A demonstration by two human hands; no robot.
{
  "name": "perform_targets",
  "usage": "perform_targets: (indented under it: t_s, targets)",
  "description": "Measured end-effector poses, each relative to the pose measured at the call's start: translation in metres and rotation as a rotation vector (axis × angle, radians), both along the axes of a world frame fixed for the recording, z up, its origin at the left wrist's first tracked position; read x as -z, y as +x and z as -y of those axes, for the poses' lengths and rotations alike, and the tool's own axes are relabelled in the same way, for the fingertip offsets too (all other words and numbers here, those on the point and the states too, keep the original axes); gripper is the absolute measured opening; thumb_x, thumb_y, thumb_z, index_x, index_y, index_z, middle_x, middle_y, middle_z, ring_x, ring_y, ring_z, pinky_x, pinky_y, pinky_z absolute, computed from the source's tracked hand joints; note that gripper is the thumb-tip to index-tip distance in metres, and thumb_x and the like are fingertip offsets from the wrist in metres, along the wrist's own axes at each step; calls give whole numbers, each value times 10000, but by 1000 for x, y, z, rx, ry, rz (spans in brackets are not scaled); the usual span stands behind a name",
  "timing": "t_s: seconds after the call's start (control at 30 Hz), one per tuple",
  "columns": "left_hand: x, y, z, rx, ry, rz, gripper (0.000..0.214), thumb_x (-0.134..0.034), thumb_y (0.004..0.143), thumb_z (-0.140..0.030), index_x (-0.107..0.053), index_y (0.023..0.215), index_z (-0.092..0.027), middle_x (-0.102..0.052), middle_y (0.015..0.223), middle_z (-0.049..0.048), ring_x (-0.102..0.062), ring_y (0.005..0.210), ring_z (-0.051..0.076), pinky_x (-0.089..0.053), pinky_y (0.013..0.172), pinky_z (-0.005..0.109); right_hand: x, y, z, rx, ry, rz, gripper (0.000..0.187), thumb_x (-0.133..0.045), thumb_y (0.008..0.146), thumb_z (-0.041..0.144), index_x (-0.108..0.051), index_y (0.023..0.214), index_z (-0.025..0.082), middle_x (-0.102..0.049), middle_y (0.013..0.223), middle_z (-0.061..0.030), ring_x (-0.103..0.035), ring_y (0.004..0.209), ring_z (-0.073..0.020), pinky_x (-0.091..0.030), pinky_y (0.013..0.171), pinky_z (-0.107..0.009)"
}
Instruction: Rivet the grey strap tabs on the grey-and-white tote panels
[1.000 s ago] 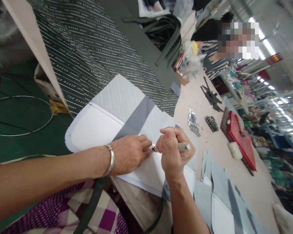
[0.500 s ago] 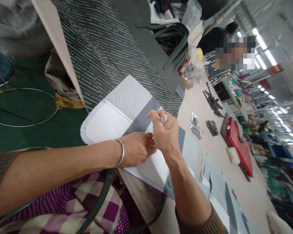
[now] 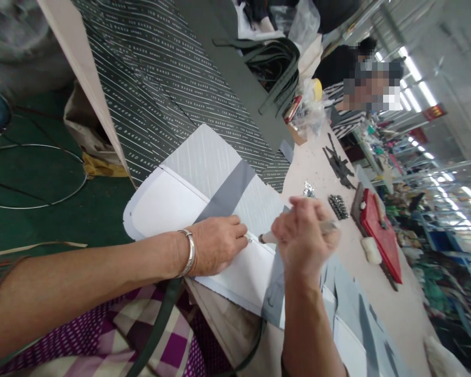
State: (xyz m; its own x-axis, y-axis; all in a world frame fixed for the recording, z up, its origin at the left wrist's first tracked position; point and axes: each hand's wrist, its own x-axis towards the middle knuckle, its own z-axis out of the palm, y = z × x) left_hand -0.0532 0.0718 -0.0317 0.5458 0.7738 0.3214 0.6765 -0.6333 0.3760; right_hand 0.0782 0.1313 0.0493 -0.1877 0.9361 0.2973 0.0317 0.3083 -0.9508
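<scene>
Right hand (image 3: pixel 304 228) clenches tool (image 3: pixel 267 238), left hand (image 3: pixel 217 246) bunches by metal bit (image 3: pixel 250 239), can't tell if pinching, on panel (image 3: pixel 168 201) along table's (image 3: pixel 298 163) near edge; panel slip could drive tool into fingers.

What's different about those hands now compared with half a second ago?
The right hand has swung away from the left hand, toward the right of the picture, and now partly hides the shiny bits. The tool in its grip has tilted over, its lower end now showing. Nothing was visibly let go. The left hand stays on the panel.
</scene>
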Motion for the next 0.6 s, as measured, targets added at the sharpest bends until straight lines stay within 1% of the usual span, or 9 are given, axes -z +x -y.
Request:
perform_targets:
  t_s: [0.07,0.1,0.2,0.27,0.33,0.4,0.43,0.5,0.6]
  targets:
    - [1,0,1,-29,38,20,66,-616,787,-162,-596,844,-136,-611,894,86,-511,840,234,-447,769,369,0,0,3,69,107,-122,160,-558,924,300,-572,786,219,-262,455,133,-206,321,-51,-242,331,-188]
    - [1,1,1,-35,52,20,60,-616,781,-154,-593,833,-137,-608,882,88,-510,832,234,-446,765,367,4,0,4,87,108,-149,167,-555,926,312,-559,784,226,-258,461,133,-198,325,-51,-240,332,-186]
    - [2,0,1,-28,58,19,62,-621,767,-149,-584,817,-142,-598,862,88,-507,811,230,-447,749,357,21,7,5,77,-86,-76,218,-565,923,399,-526,788,232,-256,455,140,-217,329,-63,-226,336,-190]
    - [2,-1,0,-30,57,32,47,-605,777,-135,-576,810,-150,-592,862,85,-505,806,223,-446,735,347,24,22,8,60,-201,132,250,-571,911,436,-541,783,223,-302,442,131,-283,337,-79,-255,358,-210]
    - [2,-2,0,-50,65,45,50,-574,807,-109,-567,804,-159,-586,866,78,-503,815,217,-440,736,337,19,47,16,46,-225,497,239,-584,894,424,-595,794,207,-451,482,81,-443,405,-118,-343,425,-244]
    - [2,-3,0,-78,69,59,86,-542,834,-89,-563,800,-165,-582,875,68,-503,839,213,-435,760,334,11,78,34,83,-203,899,202,-585,887,372,-655,926,187,-641,655,-13,-628,606,-200,-450,568,-306]
    - [2,-3,0,-88,61,66,102,-529,844,-82,-564,803,-168,-581,879,61,-503,851,212,-431,775,335,9,93,45,136,-194,1054,242,-572,895,348,-653,1038,170,-700,781,-68,-679,737,-249,-483,650,-345]
    - [3,-4,2,-89,32,90,136,-495,868,-76,-573,818,-174,-585,893,44,-506,876,205,-426,806,333,11,120,67,297,-206,1228,369,-540,920,324,-581,1222,117,-717,993,-166,-694,946,-318,-504,778,-405]
    - [3,-5,3,-69,34,156,209,-422,938,-125,-598,860,-205,-604,918,0,-519,897,183,-423,854,328,24,144,90,490,-263,1262,482,-575,923,355,-514,1308,72,-660,1145,-227,-669,1066,-343,-516,859,-427]
